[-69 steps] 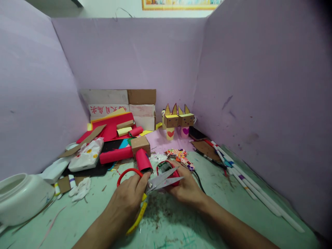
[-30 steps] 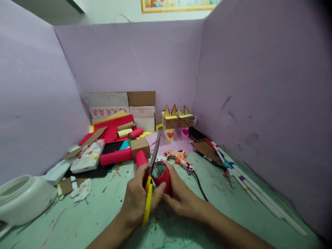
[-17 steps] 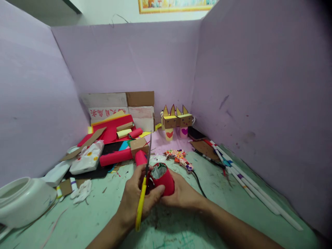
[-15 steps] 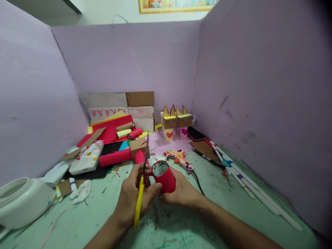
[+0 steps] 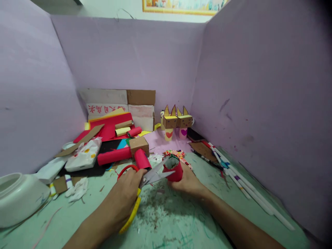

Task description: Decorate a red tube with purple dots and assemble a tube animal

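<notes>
My left hand (image 5: 126, 195) is closed round the handles of a pair of scissors (image 5: 150, 177), one loop red and the other yellow. The blades are spread and point right, against the near side and rim of a red paper-covered tube (image 5: 176, 173). My right hand (image 5: 188, 181) grips that tube from its right side, with the open end facing up; inside it looks whitish with some green. Behind my left hand, a small cardboard box (image 5: 139, 144) sits beside two other red tubes, one long (image 5: 114, 156) and one short (image 5: 142, 159).
Two cardboard-headed animal figures (image 5: 176, 122) stand at the back. A patterned glue gun (image 5: 175, 153) lies behind the held tube. Long white sticks (image 5: 254, 190) lie along the right wall. A tissue pack (image 5: 83, 155) and a white pot (image 5: 19, 200) are on the left.
The scissors have swung from upright with blades together to spread and pointing right. My left hand has turned over onto the handles. The tube in my right hand has shifted slightly right.
</notes>
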